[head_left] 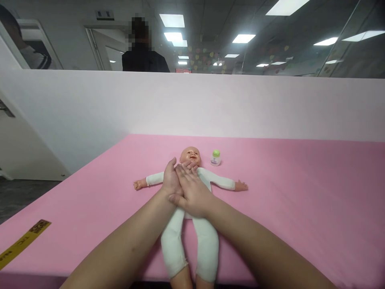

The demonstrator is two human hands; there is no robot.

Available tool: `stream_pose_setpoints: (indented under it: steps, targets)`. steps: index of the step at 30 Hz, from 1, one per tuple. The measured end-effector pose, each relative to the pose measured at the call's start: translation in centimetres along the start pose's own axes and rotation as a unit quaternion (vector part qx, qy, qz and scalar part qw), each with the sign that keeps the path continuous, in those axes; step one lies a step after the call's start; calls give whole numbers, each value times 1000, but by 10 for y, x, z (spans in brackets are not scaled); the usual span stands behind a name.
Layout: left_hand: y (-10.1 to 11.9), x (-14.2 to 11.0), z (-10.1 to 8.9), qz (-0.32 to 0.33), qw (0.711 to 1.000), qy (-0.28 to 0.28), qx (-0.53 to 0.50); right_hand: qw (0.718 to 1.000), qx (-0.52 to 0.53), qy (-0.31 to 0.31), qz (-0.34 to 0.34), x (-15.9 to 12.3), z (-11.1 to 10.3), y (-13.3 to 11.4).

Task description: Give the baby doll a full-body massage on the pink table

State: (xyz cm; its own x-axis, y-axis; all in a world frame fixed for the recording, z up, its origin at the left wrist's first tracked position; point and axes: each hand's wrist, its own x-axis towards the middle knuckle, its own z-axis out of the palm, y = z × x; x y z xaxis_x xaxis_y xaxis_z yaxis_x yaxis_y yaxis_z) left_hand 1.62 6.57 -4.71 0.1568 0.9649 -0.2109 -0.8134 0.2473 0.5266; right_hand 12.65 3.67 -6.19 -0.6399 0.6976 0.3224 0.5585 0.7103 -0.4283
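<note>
Lying face up on the pink worktop (288,192), the doll (207,241) needs no holding, its outspread arms apparently leaving the torso accessible. Over its chest, the left hand (172,180) lies palm up under the right hand (197,194), each grip released. The green-lidded jar (215,158) sits right of its head.

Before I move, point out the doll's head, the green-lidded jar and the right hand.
Doll's head (190,153): head view, forehead.
Green-lidded jar (215,159): head view, clear body.
Right hand (197,194): head view, back.
</note>
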Motion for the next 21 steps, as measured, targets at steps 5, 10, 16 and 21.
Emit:
stream_pose_setpoints:
  steps: [5,10,16,21]
  targets:
    - [15,13,-19,56,998,14,17,999,-7,-23,42,-3,-1,-4]
    - [22,20,-32,82,996,14,26,998,46,-36,-14,-11,-4,-13]
    - [4,6,-15,25,998,-42,27,998,53,3,-35,-9,-3,-10]
    - [-3,4,-7,16,999,-31,39,999,-12,17,30,-1,-19,9]
